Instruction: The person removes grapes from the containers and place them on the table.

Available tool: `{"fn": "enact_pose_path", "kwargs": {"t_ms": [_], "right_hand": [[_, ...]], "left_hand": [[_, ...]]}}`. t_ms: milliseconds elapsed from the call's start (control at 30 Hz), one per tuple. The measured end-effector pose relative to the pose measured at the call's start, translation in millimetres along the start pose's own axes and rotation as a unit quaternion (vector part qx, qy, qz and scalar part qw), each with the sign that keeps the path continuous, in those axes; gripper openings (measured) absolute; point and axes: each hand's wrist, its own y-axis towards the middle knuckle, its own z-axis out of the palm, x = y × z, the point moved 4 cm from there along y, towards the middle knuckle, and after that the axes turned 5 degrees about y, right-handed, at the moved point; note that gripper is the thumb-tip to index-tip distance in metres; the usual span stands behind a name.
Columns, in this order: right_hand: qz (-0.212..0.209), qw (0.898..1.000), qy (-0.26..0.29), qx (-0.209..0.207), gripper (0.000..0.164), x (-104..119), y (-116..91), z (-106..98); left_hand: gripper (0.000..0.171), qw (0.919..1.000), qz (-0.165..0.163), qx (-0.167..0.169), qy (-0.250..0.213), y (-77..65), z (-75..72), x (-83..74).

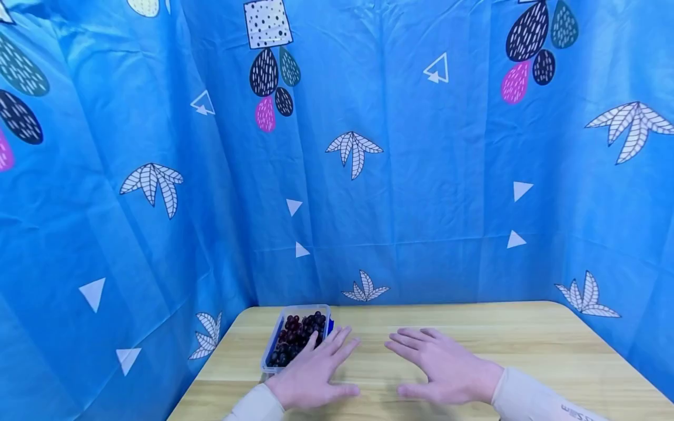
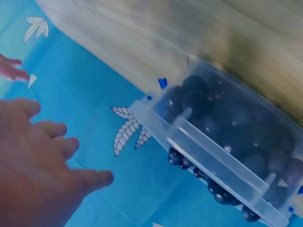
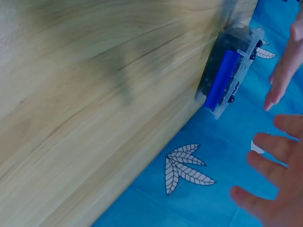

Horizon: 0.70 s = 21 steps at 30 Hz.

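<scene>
A clear plastic container (image 1: 267, 363) full of dark grapes (image 1: 295, 336) stands at the left of the table; in the left wrist view some grapes (image 2: 220, 193) rise above its rim. My left hand (image 1: 316, 374) is held over the table, overlapping the container's near right corner in the head view, its fingers spread and nothing in them. To the right, my right hand (image 1: 447, 368) faces it with fingers extended and thumb apart, also holding nothing. A gap lies between the two hands. Blue clips show on the container's side (image 3: 222, 80) in the right wrist view.
The light wooden table (image 1: 537, 345) has rounded far corners. Behind it and along both sides hangs a blue patterned curtain (image 1: 432, 175), close to the table's far edge.
</scene>
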Motion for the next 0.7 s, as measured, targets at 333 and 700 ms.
{"fn": "enact_pose_path", "kwargs": {"t_ms": [333, 700], "right_hand": [[0.023, 0.999, 0.023, -0.025, 0.057, -0.4, 6.2, -1.4], [0.024, 0.999, 0.01, -0.026, 0.057, -1.6, 7.9, -3.0]], "left_hand": [[0.045, 0.9814, -0.094, -0.163, 0.042, -7.3, -20.7, 50.5], [0.028, 0.9475, -0.228, -0.224, 0.001, -23.9, -27.6, 125.6]]}}
